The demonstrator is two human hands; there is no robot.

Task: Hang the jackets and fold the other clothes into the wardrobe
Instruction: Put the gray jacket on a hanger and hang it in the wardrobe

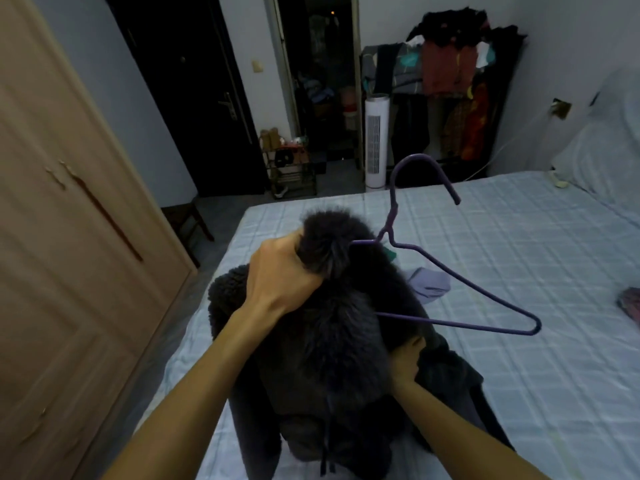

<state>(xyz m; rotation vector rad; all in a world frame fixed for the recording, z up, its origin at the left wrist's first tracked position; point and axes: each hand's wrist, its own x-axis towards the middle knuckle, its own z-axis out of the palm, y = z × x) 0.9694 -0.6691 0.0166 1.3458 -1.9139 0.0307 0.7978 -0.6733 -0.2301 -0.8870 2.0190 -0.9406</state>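
Observation:
A dark jacket [322,386] with a fur-trimmed hood hangs in front of me above the bed. My left hand [280,275] grips the fur collar at its top. A purple wire hanger [460,282] is partly pushed into the jacket, with its hook up and its right arm sticking out. My right hand [403,363] holds the jacket's fabric at the right side, its fingers mostly hidden in the cloth. The wardrobe [69,237] with closed beige doors stands at the left.
The bed [519,375] has a pale checked cover. A bluish garment [429,282] lies on it behind the jacket, and another cloth [630,303] at the right edge. A white tower fan [375,140], a loaded clothes rack [450,81] and a shoe shelf [291,168] stand beyond.

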